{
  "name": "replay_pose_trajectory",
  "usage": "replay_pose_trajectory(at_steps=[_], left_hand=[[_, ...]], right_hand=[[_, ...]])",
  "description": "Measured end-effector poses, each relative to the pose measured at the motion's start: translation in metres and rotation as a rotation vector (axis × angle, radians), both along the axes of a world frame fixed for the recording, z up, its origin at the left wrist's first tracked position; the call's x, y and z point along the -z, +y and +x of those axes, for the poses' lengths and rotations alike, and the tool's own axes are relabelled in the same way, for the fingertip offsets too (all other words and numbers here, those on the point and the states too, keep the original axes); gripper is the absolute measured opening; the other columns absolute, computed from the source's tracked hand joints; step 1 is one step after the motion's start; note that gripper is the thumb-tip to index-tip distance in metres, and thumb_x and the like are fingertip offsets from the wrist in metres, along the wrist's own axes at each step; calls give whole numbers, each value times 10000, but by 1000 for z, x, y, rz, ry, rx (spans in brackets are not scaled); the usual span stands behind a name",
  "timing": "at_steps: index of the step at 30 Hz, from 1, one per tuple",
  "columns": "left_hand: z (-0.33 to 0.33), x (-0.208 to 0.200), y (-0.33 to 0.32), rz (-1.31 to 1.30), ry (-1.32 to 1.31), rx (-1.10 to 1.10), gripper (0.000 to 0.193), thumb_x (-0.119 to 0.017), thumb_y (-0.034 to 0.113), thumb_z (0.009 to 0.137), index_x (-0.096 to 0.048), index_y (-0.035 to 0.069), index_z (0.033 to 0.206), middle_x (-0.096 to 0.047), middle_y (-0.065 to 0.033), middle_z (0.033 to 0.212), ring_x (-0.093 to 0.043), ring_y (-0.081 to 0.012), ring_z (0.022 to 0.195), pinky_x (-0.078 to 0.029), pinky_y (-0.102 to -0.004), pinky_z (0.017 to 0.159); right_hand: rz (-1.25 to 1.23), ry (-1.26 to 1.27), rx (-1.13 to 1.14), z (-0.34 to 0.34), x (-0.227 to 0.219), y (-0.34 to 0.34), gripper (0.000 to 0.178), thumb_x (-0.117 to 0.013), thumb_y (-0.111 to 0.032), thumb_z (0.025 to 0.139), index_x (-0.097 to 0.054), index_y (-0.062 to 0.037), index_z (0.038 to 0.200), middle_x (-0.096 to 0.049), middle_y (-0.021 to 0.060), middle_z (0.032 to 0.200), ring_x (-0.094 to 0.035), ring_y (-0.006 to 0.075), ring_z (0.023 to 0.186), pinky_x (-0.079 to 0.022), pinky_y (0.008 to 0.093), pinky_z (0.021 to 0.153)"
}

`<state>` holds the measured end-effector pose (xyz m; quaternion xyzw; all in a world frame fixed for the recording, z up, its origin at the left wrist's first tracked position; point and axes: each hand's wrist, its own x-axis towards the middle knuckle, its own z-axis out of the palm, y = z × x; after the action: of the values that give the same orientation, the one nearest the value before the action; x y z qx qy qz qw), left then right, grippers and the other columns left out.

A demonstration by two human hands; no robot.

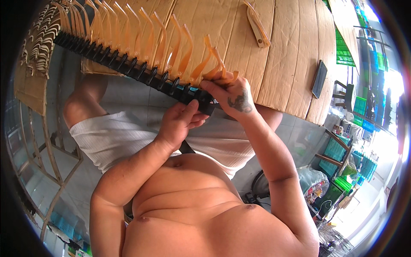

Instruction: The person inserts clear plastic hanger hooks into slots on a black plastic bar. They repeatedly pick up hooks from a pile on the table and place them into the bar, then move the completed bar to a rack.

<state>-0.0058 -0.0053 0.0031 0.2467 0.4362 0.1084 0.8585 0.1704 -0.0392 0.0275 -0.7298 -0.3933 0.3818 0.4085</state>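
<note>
A long black slotted rack (141,70) runs from the upper left to the middle, along the near edge of the cardboard-covered table. Several amber eyeglass temples (159,40) stand in a row in its slots, their curved tips upward. My left hand (177,124) grips the near side of the rack's right end, thumb on top and fingers curled beneath. My right hand (231,94), with its fingers closed, holds a few amber temples (214,62) at the same end. Their lower ends are hidden by the hand.
Two more amber temples (258,25) lie on the cardboard tabletop (295,47) at the far side. A dark flat rectangular object (319,79) is near its right edge. Many dark-and-pale curved pieces (40,43) rest on cardboard at the far left. Green crates (342,184) stand at right.
</note>
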Motion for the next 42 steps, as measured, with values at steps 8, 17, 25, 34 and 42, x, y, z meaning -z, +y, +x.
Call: replay_pose_trajectory(at_steps=[8,17,25,34,42], left_hand=[[1,2,-1,-3,-2,-2,308,-583,323,938,-590,15,929,-673,-102,873,-678,-181,809,-534,-276,709],[3,-5,-2,-29,-63,80,333,-608,376,913,-612,52,990,-674,-68,916,-661,-161,865,-516,-291,776],[10,1,-10,-16,-46,176,388,-588,422,915,-617,41,983,-677,-73,990,-656,-160,912,-512,-289,806],[9,-1,-9,-24,-5,165,389,-590,399,921,-623,11,906,-684,-96,995,-671,-176,894,-522,-290,786],[11,0,-7,-10,-13,183,344,-593,366,925,-627,24,935,-681,-81,991,-664,-167,890,-515,-289,789]], right_hand=[[22,-6,-78,2,-4,-3,162,-679,-110,836,-662,9,945,-687,101,775,-647,127,710,-510,270,662],[70,410,69,30,-1,-24,129,-608,-64,884,-622,33,968,-682,95,845,-636,109,792,-507,252,719],[-35,104,-70,22,-7,-16,134,-631,-74,845,-644,37,920,-685,126,778,-666,167,729,-522,279,686],[-85,149,-152,28,-9,-14,159,-638,-85,856,-636,40,954,-690,107,802,-658,147,751,-514,269,685],[-164,218,-168,34,-15,-12,182,-663,-85,841,-642,26,984,-669,75,794,-604,117,674,-498,264,629]])
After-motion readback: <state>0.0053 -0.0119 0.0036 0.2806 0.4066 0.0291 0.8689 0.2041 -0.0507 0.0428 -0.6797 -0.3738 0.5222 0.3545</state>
